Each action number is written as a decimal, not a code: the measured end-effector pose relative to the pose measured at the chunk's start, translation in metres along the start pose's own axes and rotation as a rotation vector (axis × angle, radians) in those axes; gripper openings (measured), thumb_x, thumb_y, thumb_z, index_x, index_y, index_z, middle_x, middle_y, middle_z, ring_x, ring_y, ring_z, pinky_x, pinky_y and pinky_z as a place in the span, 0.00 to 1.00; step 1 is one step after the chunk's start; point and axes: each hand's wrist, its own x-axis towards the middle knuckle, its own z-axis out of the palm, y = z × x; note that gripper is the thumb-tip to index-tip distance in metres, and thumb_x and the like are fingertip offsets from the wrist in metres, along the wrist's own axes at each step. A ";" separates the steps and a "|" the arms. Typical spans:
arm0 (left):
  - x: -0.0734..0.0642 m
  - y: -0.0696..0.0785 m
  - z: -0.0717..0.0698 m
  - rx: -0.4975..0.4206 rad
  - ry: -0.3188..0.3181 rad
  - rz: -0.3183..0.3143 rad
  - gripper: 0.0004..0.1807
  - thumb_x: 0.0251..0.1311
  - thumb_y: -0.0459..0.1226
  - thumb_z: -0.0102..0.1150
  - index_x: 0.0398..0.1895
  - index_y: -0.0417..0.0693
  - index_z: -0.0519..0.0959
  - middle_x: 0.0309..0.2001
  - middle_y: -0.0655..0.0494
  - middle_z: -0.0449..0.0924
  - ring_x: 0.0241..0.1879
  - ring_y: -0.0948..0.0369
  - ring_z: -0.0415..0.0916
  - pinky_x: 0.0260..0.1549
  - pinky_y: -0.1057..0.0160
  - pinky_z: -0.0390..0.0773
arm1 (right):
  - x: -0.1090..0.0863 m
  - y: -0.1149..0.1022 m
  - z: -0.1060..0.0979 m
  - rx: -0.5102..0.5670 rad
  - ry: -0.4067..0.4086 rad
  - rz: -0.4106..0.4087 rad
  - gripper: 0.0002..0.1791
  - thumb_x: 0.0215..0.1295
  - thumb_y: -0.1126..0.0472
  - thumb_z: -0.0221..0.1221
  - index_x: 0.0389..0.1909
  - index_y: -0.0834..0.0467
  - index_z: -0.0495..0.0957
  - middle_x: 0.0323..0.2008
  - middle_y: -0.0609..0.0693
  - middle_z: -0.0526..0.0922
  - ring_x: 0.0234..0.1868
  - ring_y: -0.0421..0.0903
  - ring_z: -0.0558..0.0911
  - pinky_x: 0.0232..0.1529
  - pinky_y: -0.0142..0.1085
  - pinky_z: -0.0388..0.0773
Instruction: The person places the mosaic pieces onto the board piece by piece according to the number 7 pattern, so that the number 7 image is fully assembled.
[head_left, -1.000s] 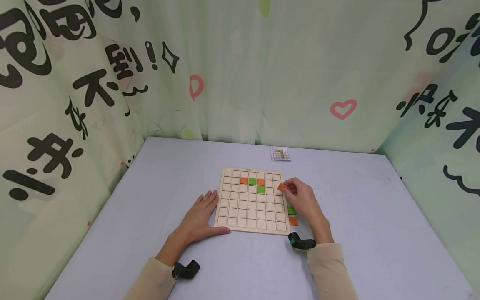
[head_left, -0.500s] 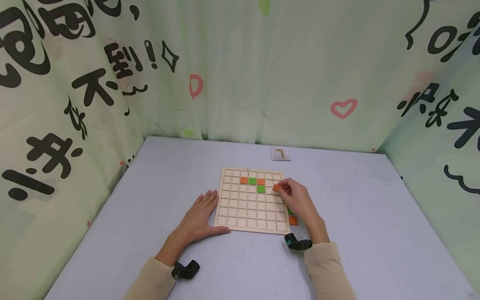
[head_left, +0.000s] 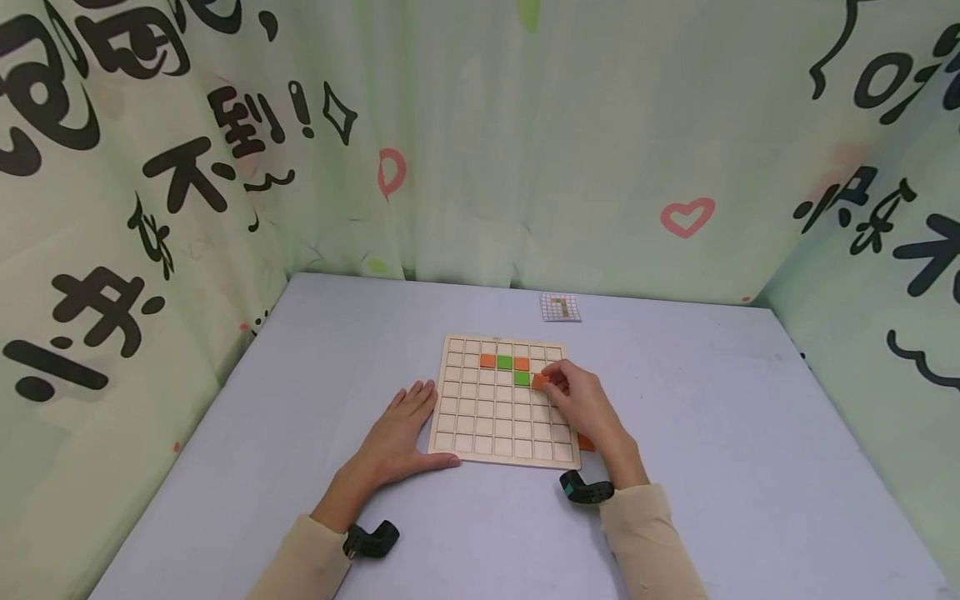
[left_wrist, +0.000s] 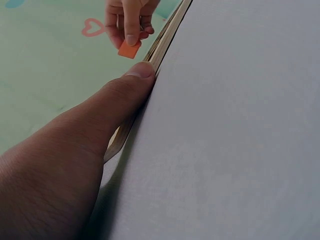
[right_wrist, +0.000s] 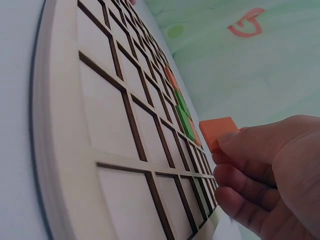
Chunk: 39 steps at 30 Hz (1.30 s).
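Pale green curtain (head_left: pixel 150 333), lettered in black, hangs down the left side and meets the surface (head_left: pixel 750 417) along its left edge. From there a broad stretch of surface gives the beige left sleeve (head_left: pixel 300 562) plenty of elbow room, with a black wrist camera (head_left: pixel 371 540) at the cuff. The left hand (head_left: pixel 401 433) has its grip slack, fingers straight along the left edge of the wooden grid board (head_left: pixel 480 429), thumb tip touching its near edge. On the board, towards its far edge, I see a row: orange square tile (head_left: pixel 487 361), green square tile (head_left: pixel 505 362), a second orange tile (head_left: pixel 521 364), and below that last one another green tile (head_left: pixel 521 379). Just right of it, raised over the board and tilted, is the held orange tile (head_left: pixel 538 381). A small gridded card (head_left: pixel 561 307) lies near the far edge of the surface. The right hand (head_left: pixel 581 402) reaches in across the board's right edge, its grip narrowed to a pinch of thumb and fingers on that raised tile. Partly hidden by it, a loose orange tile (head_left: pixel 587 443) sits just beside that edge; further right, wide surface runs to the curtain.
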 end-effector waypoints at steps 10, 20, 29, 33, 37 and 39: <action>-0.001 0.000 0.000 0.000 0.005 -0.003 0.62 0.49 0.71 0.61 0.77 0.38 0.57 0.80 0.47 0.52 0.81 0.52 0.46 0.80 0.50 0.48 | -0.002 -0.007 0.009 -0.007 -0.029 -0.006 0.12 0.70 0.59 0.61 0.50 0.58 0.78 0.38 0.51 0.83 0.37 0.44 0.77 0.39 0.34 0.77; -0.001 0.000 0.000 0.004 0.007 0.010 0.62 0.50 0.71 0.61 0.77 0.37 0.57 0.80 0.46 0.52 0.81 0.51 0.47 0.80 0.49 0.48 | -0.002 -0.009 0.012 -0.007 -0.039 -0.007 0.11 0.71 0.60 0.61 0.50 0.58 0.79 0.37 0.50 0.84 0.35 0.43 0.77 0.37 0.32 0.76; 0.001 -0.002 0.002 -0.004 0.012 0.010 0.62 0.49 0.71 0.62 0.77 0.38 0.57 0.80 0.47 0.52 0.81 0.52 0.47 0.80 0.50 0.48 | -0.002 -0.011 0.014 -0.036 -0.038 -0.031 0.10 0.70 0.60 0.62 0.48 0.59 0.80 0.41 0.52 0.85 0.38 0.44 0.78 0.42 0.37 0.78; 0.000 -0.002 0.002 -0.004 0.009 0.007 0.62 0.49 0.71 0.62 0.77 0.38 0.57 0.80 0.47 0.52 0.81 0.52 0.46 0.80 0.50 0.48 | -0.002 -0.011 0.015 -0.059 -0.035 -0.040 0.10 0.70 0.61 0.62 0.49 0.59 0.81 0.42 0.51 0.85 0.38 0.44 0.77 0.42 0.37 0.78; 0.000 0.000 0.000 -0.005 0.009 0.007 0.62 0.49 0.71 0.62 0.77 0.38 0.57 0.80 0.47 0.52 0.81 0.51 0.47 0.80 0.50 0.49 | -0.003 -0.013 0.016 -0.069 -0.033 -0.044 0.10 0.69 0.61 0.62 0.49 0.59 0.82 0.43 0.52 0.85 0.38 0.45 0.77 0.42 0.38 0.77; 0.000 0.000 -0.001 -0.007 0.009 0.008 0.62 0.49 0.70 0.62 0.77 0.38 0.57 0.80 0.46 0.53 0.81 0.51 0.47 0.80 0.49 0.49 | -0.004 -0.013 0.016 -0.073 -0.034 -0.044 0.10 0.69 0.62 0.62 0.48 0.59 0.82 0.44 0.52 0.85 0.38 0.45 0.76 0.42 0.38 0.77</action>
